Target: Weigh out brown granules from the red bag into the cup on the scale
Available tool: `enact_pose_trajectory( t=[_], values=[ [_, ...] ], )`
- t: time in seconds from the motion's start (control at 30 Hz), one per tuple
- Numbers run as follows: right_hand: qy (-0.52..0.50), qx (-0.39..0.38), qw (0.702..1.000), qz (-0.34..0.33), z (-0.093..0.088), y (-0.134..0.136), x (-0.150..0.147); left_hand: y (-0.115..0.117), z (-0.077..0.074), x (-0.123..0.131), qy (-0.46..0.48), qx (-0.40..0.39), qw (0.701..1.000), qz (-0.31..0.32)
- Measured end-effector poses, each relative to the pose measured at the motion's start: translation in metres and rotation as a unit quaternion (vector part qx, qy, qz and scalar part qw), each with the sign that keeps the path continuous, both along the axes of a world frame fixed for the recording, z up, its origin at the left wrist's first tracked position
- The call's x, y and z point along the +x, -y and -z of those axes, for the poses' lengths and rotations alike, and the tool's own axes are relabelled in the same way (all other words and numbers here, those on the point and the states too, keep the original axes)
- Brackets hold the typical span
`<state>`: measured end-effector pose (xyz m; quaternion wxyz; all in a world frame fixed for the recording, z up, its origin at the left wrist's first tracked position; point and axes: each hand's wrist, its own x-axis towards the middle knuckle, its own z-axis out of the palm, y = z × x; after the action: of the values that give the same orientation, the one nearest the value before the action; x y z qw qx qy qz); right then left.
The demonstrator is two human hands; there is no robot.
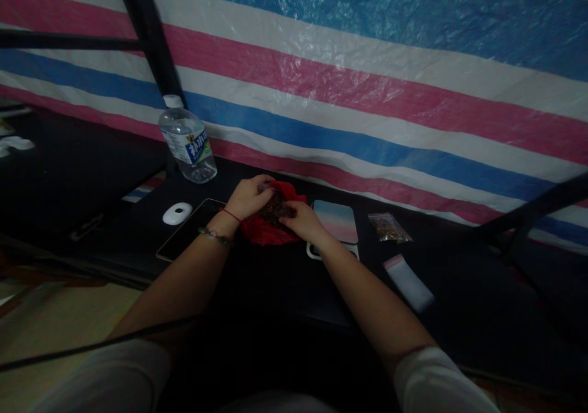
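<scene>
Both hands meet near the middle of the dark worktop (257,290): the left hand (248,197) has its grip closed on the red bag (264,229), and the right hand (303,220) pinches the dark contents at its mouth; a water bottle (188,140) stands toward the far left edge

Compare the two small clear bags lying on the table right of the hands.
The far small bag holds brownish bits; the near small bag looks empty. The far small bag looks squarish and crumpled; the near small bag is long, flat, with a pink strip at one end. Both are clear plastic, lying on the dark table.
</scene>
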<state>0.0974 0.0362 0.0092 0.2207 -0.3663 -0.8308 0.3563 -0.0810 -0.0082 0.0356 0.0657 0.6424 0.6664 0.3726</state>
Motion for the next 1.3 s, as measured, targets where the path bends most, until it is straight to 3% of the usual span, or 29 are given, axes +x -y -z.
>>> enact_pose_trajectory(
  t=[0.33, 0.67, 0.8, 1.0, 1.2, 1.3],
  values=[
    [-0.129, -0.029, 0.991, 0.021, -0.005, 0.001, 0.003, 0.001, 0.000, 0.001, 0.006, 0.056, 0.998, -0.032],
    [-0.101, 0.032, 0.993, 0.047, -0.025, -0.004, 0.047, 0.002, 0.004, 0.014, 0.005, 0.083, 0.996, 0.039],
    [-0.080, 0.069, 0.990, 0.091, -0.019, -0.011, 0.078, 0.003, 0.004, 0.020, 0.003, 0.090, 0.994, 0.056],
    [-0.063, 0.141, 0.977, 0.150, 0.004, -0.026, 0.117, 0.005, 0.006, 0.024, -0.002, 0.107, 0.992, 0.064],
    [0.030, 0.195, 0.963, 0.183, 0.013, -0.029, 0.127, 0.003, 0.007, 0.025, 0.009, 0.097, 0.995, 0.038],
    [-0.001, 0.226, 0.954, 0.194, 0.008, -0.027, 0.129, 0.001, 0.008, 0.027, 0.038, 0.092, 0.995, 0.021]
  ],
)
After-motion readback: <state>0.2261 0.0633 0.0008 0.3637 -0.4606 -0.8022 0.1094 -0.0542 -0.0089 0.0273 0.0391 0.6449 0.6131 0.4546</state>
